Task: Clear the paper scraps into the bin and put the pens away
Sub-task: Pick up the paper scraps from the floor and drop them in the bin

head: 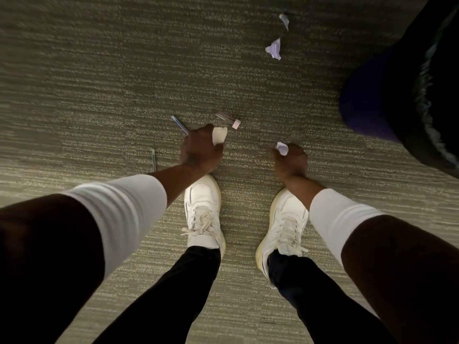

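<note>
I look straight down at a carpeted floor. My left hand (201,148) is closed around a pale paper scrap (219,135), and a blue pen (179,124) sticks out past its knuckles. My right hand (289,158) is closed on a small white paper scrap (282,148). A clear pen with a pink cap (228,119) lies on the carpet just beyond my left hand. Another thin pen (153,158) lies to the left of that hand. Two crumpled white scraps (274,49) (284,19) rest farther out on the carpet.
A dark bin with a black liner (407,95) stands at the right edge. My two white sneakers (203,214) (283,227) are planted just below my hands. Grey-green carpet (99,83) stretches out to the left and ahead.
</note>
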Available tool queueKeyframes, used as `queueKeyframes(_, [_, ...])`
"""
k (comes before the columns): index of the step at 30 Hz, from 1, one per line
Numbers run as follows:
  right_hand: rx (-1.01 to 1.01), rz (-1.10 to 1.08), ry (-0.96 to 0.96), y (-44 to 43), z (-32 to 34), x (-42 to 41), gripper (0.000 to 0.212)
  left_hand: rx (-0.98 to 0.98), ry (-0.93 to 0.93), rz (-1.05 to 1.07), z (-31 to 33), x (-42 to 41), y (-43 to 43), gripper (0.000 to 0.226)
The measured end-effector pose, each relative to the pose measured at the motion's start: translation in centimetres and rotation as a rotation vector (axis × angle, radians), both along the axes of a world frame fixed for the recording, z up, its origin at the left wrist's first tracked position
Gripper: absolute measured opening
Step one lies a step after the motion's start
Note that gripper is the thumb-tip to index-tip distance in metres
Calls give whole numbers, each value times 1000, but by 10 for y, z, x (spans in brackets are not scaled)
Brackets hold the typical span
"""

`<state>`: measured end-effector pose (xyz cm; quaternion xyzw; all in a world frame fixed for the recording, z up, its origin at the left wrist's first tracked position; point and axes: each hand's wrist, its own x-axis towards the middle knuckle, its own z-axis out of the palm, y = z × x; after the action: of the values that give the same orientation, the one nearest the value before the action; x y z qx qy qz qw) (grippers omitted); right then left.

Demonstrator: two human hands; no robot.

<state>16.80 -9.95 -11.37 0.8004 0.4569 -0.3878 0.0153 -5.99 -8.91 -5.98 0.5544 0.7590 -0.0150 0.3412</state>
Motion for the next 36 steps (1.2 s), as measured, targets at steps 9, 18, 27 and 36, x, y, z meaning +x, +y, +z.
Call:
queueKeyframes(9, [78,-154,80,-23,113,41,24,-70,-64,-57,74,60,-6,39])
queueKeyframes(18, [378,-206,151,6,246,91,19,25,-226,-72,186,171,28,34])
queueKeyframes(27, [416,-396,-15,68,285,182,25,87,-320,-143,246,285,98,45])
queueKeyframes(36, [255,-374,-54,100,258,223,40,12,-300,-158,231,323,124,44])
